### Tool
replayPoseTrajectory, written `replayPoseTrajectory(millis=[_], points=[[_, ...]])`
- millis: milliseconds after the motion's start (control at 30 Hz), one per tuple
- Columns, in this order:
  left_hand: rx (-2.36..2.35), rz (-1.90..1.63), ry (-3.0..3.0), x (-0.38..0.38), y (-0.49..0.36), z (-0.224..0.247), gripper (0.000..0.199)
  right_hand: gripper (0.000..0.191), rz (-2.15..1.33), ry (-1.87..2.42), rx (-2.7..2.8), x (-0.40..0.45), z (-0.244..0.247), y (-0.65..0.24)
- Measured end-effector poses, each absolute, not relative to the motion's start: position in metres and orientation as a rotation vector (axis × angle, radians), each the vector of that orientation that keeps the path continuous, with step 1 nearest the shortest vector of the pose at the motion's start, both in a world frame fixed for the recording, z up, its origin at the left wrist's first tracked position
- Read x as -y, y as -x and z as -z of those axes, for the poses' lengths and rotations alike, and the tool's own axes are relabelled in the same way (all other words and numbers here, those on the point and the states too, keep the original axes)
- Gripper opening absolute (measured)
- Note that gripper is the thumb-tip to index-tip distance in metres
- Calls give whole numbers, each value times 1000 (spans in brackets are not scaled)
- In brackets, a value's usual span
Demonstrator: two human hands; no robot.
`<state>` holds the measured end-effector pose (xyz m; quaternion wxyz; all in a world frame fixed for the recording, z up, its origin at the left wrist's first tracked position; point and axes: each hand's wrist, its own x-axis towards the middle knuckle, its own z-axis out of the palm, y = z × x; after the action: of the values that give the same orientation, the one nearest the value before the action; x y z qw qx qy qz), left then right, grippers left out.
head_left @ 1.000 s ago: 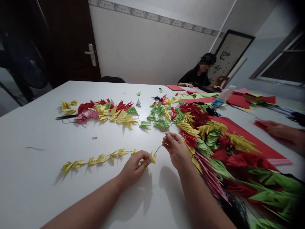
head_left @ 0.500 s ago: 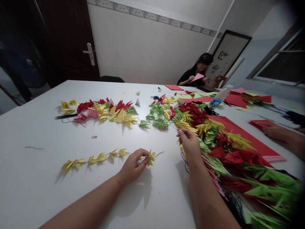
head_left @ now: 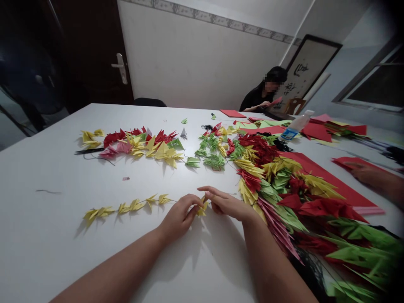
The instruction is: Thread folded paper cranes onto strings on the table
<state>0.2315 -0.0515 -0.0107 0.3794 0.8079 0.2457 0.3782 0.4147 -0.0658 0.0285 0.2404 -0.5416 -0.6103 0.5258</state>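
My left hand (head_left: 181, 214) is closed in a pinch on a yellow folded paper crane (head_left: 202, 209), which is threaded on a dark string. Behind it along the string, several more yellow paper cranes (head_left: 131, 205) lie in a row on the white table. Close against the held crane from the right is my right hand (head_left: 225, 203), its index finger stretched out over the crane and its other fingers partly hidden. A thin end of the string (head_left: 232, 194) shows beyond the right hand's knuckles.
Strung paper cranes in red, yellow, pink and green (head_left: 252, 172) heap up to the right. Another garland (head_left: 148, 145) and black scissors (head_left: 89, 151) lie farther back. A plastic bottle (head_left: 295, 126) leans there. Two other people are present: one folding paper, another's hand (head_left: 368, 172) on red paper.
My right hand has come left and down from beside the heap to the crane in my left hand, its fingers opening out. The left hand stays put. The person opposite has lowered their paper.
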Motion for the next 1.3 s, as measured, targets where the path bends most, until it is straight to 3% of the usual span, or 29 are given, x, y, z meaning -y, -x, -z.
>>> replayPoseTrajectory(millis=[300, 767, 933, 1133, 1300], points=[[-707, -885, -2209, 55, -238, 9, 20, 40, -1450, 1608, 1564, 63, -24, -428], [-973, -708, -2602, 45, -248, 22, 36, 30, -1152, 1723, 1840, 60, -19, -430], [-1034, -717, -2722, 37, -250, 21, 40, 27, -869, 1806, 1780, 53, -11, -432], [-1074, -881, -2825, 46, -167, -11, 31, 24, -698, 1842, 1815, 49, -9, -433], [-1407, -610, -2755, 43, -60, -18, 42, 23, -655, 1787, 1847, 51, -11, -430]])
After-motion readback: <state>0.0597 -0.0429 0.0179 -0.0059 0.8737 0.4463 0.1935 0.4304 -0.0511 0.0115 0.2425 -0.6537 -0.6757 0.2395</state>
